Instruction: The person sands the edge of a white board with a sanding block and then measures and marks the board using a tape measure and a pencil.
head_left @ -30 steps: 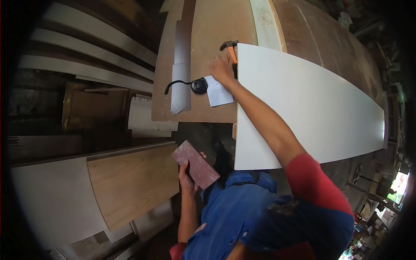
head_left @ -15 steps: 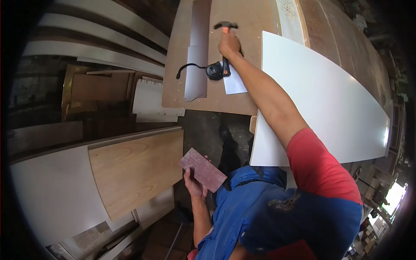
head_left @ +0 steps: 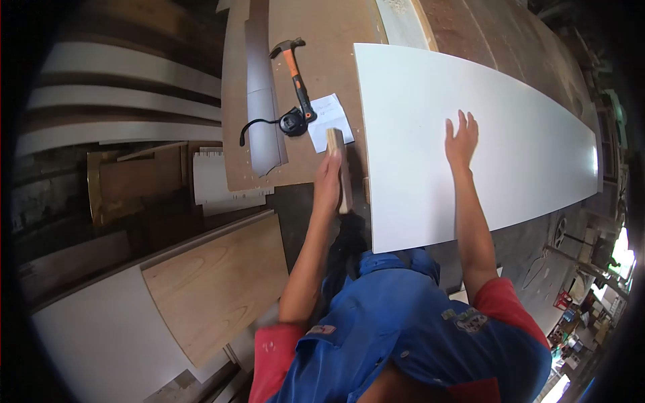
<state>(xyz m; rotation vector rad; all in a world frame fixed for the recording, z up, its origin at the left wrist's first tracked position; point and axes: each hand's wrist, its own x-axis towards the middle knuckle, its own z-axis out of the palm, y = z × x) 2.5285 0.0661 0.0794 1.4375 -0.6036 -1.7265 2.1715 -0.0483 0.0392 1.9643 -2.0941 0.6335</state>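
My left hand (head_left: pixel 328 180) is closed around a sanding block (head_left: pixel 345 181), tilted on its edge just left of the white panel (head_left: pixel 410 168). With fingers spread and nothing in it, my right hand (head_left: pixel 462 140) is over the middle of the panel; whether it touches the surface I cannot tell. The hammer (head_left: pixel 295 75), orange and black, lies on the brown table (head_left: pixel 339 40). Its handle end is beside the black tape measure (head_left: pixel 293 122) and on a sheet of paper with writing (head_left: pixel 326 129).
A long grey strip (head_left: pixel 261 101) lies at the table's left side. Lower left are a wood-grain board (head_left: pixel 218 282) and a white board (head_left: pixel 114 336). Long pale boards (head_left: pixel 134 74) are stacked at the upper left. Shelves with clutter stand at the far right.
My right hand has let go of the hammer and moved right over the white panel. My left hand has raised the sanding block toward the table and turned it on edge. The view has shifted.
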